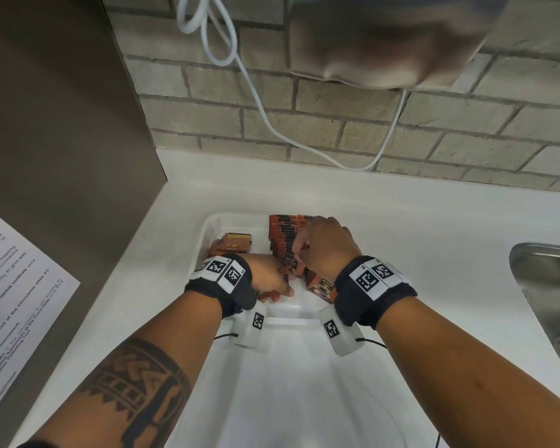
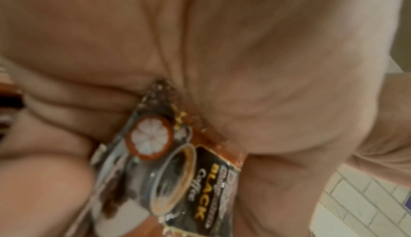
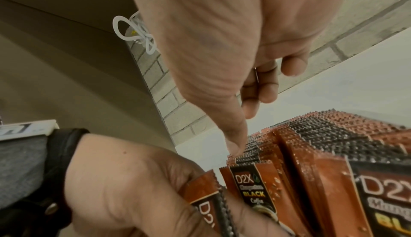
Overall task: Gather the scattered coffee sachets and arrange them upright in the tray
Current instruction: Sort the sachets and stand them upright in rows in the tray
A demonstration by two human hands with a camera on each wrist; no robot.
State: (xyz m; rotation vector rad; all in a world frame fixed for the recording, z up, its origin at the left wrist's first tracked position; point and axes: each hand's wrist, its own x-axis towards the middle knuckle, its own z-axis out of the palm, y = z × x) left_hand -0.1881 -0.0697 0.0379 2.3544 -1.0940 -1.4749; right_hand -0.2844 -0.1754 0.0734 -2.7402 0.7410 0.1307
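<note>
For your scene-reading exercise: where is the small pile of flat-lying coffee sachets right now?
In the head view, the small pile of sachets lies in the white tray's far-left corner, just beyond the left hand and left of the upright row of sachets.

Glossy foil-like film, crimped and serrated along the top seals, is seen on the coffee sachets [image 3: 322,152] under the right hand [image 1: 325,242]. The tray [image 1: 212,226] around both hands looks like smooth white plastic. Brushed metal forms the sink [image 1: 543,286] right of that hand.
</note>
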